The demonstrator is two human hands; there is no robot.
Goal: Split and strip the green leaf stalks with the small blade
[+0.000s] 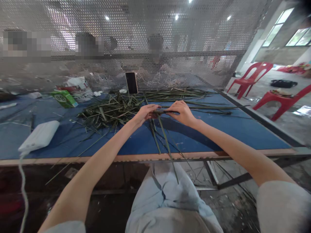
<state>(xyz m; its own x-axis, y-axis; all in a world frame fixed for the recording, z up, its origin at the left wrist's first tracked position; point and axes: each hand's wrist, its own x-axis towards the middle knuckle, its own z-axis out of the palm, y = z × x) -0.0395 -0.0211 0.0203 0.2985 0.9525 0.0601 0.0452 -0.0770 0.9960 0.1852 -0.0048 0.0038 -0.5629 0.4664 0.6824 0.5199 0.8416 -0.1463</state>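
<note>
Both my arms reach out over a blue table top (243, 129). My left hand (145, 113) and my right hand (182, 112) meet in the middle, fingers closed on a bunch of long green leaf strips (162, 134). The strips hang from my hands toward me, over the table's front edge and down to my lap. Behind my hands lies a loose pile of the same green strips (109, 111), and more long strips (179, 94) lie along the back of the table.
A black phone (131, 83) stands upright against the perforated metal screen (155, 38). A white power bank (40, 136) with a cable lies at the left, with a green carton (63, 98) and crumpled bags (77, 83) behind. Red plastic chairs (252, 76) stand at the right. People sit behind the screen.
</note>
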